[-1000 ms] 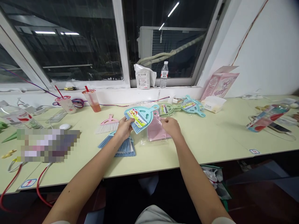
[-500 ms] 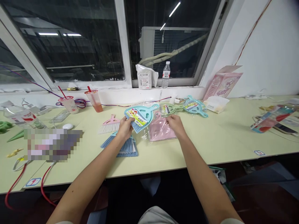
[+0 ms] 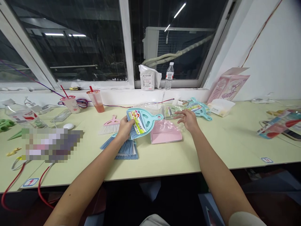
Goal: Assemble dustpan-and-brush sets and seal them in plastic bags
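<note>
My left hand [image 3: 126, 128] is closed on the edge of a light-blue dustpan [image 3: 154, 118], which carries a blue-bristled brush and a printed label card [image 3: 139, 121]. It is held tilted above the table, handle to the right. My right hand [image 3: 188, 120] is open, fingers apart, beside crumpled clear plastic film [image 3: 180, 126]; whether it touches the film I cannot tell. Below lies a pink dustpan [image 3: 166, 136], partly behind the blue one. A pink brush [image 3: 112, 124] with white bristles and blue-bristled brushes [image 3: 128, 149] lie around my left hand.
Behind my right hand lie a green wrapped set [image 3: 171, 110] and a light-blue set [image 3: 199, 110]. Drink cups [image 3: 96, 102] stand at the back left. A tissue pack [image 3: 221, 107] and a pink box [image 3: 229, 86] are at the back right. A water bottle [image 3: 169, 76] stands on the sill.
My right hand has opened from a pinch and shifted right. Clear film has moved up off the pink dustpan's front. The blue dustpan has turned, its handle now pointing more to the right.
</note>
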Demonstrator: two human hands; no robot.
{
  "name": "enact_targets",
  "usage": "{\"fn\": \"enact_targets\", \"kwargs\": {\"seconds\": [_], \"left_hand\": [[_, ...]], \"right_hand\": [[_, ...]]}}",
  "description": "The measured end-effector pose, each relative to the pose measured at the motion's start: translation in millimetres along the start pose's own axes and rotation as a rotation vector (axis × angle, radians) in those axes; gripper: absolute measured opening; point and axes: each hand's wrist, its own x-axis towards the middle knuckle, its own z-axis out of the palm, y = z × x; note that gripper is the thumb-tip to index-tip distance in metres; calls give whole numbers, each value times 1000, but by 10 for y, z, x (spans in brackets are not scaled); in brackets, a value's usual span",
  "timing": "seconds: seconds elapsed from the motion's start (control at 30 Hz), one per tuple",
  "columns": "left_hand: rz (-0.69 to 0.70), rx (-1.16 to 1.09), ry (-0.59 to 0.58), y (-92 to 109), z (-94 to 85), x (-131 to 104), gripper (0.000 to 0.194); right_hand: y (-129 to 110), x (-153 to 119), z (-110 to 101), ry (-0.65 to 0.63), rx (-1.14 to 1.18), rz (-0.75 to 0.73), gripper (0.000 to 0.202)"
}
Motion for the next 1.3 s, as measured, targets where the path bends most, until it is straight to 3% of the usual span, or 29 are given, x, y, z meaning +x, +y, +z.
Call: {"fn": "enact_targets", "kwargs": {"seconds": [0.23,0.43,0.6,0.87,1.07,1.3], "left_hand": [[58,108,41,-2,-53,56,38],[-59,50,-50,101,-4,-42,43],[-169,6,-114,130,40,-95,42],[-194,-24,-126,111,94,-151,42],[-242,-85,-246,77,48,-127,45],[-245,-46,-165,106,68,-164,38]], "right_hand": [[-63,-104,-108,-56,8,-71,24],[-49,-255,74,-204,39,-35,33],[72,-325,251,-195,82,39,38],[223,-378,384,-143,200,118,27],[218,-367,334,-207,226,185,4],[155,-438,359,-321,116,176,28]]}}
